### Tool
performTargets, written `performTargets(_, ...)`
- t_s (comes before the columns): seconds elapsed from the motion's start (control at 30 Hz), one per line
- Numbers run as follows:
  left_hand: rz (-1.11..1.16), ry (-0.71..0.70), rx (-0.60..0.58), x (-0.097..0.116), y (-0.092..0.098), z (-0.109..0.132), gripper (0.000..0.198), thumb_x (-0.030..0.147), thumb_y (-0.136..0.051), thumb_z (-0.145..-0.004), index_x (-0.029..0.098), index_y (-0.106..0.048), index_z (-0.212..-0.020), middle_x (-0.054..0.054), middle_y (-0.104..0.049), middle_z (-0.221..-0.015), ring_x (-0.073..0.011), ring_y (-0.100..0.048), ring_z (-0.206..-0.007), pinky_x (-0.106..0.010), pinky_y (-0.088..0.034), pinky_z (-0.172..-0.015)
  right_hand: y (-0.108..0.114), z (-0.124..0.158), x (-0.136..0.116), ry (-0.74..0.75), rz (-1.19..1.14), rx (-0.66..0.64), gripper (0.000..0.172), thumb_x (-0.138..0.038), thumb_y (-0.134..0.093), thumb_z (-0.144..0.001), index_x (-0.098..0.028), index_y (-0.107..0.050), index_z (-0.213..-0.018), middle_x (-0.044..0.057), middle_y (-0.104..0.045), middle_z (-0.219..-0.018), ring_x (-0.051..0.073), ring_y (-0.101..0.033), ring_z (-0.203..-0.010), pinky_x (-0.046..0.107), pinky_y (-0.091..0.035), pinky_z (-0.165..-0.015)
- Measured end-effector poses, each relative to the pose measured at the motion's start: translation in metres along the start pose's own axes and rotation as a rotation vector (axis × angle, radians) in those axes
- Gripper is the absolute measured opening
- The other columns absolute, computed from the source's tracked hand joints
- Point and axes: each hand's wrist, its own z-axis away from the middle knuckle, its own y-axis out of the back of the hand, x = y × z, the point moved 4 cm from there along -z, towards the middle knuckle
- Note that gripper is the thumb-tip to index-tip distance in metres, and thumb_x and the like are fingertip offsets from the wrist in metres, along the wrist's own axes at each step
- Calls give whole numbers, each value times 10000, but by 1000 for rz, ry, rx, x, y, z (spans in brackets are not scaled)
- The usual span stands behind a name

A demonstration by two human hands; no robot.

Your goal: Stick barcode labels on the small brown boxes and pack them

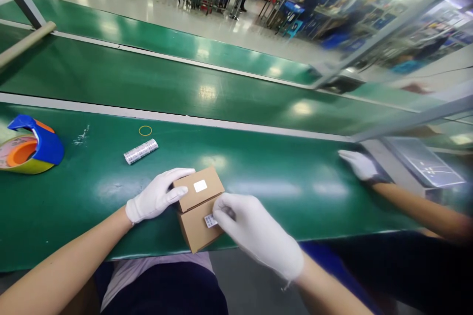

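A small brown cardboard box (197, 206) rests near the front edge of the green table (258, 177). It carries a white label on top and a barcode sticker (210, 220) on its near side. My left hand (157, 196), in a white glove, holds the box's left end. My right hand (254, 231), also gloved, presses its fingertips on the barcode sticker at the box's side.
A strip of labels (141, 151) and a yellow rubber band (145, 130) lie behind the box. A blue and orange tape dispenser (29, 145) sits at far left. A co-worker's gloved hand (358, 165) rests on the table at right, beside a flat scale (423, 161).
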Motion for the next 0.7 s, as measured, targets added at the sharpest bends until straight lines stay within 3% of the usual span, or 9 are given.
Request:
performTargets(0.4,-14,16,-26,-2,1,-1,532,562,-520,-1001,239,-562,-1422,-93,-584,-1493,-313,-549,-1344,-475,-414,-1153,-6,2,0,8,101,26,267,8,-540,-899,-194,-586,-730,-52,-617,-737,120,-551,-652,250,-383,-635)
performTargets(0.5,-24,20,-24,0,2,-1,535,561,-524,-999,236,-561,-1422,-92,-587,-1492,-316,-551,-1345,-471,-419,-1153,-17,5,-5,23,291,71,216,-61,-543,-909,-204,-528,-747,-25,-601,-756,144,-536,-645,273,-347,-599)
performTargets(0.6,-51,24,-16,1,2,-1,535,557,-525,-999,229,-564,-1420,-98,-594,-1488,-326,-559,-1341,-477,-425,-1152,-20,7,0,-71,422,161,95,-199,-620,-877,-221,-532,-852,-18,-593,-749,174,-553,-635,286,-335,-580)
performTargets(0.7,-74,15,-14,-1,1,0,524,546,-522,-1005,231,-565,-1422,-97,-594,-1491,-329,-557,-1348,-483,-426,-1156,-8,10,21,-180,361,280,313,-364,-710,-833,-228,-565,-1075,-10,-627,-806,210,-615,-699,299,-409,-622)
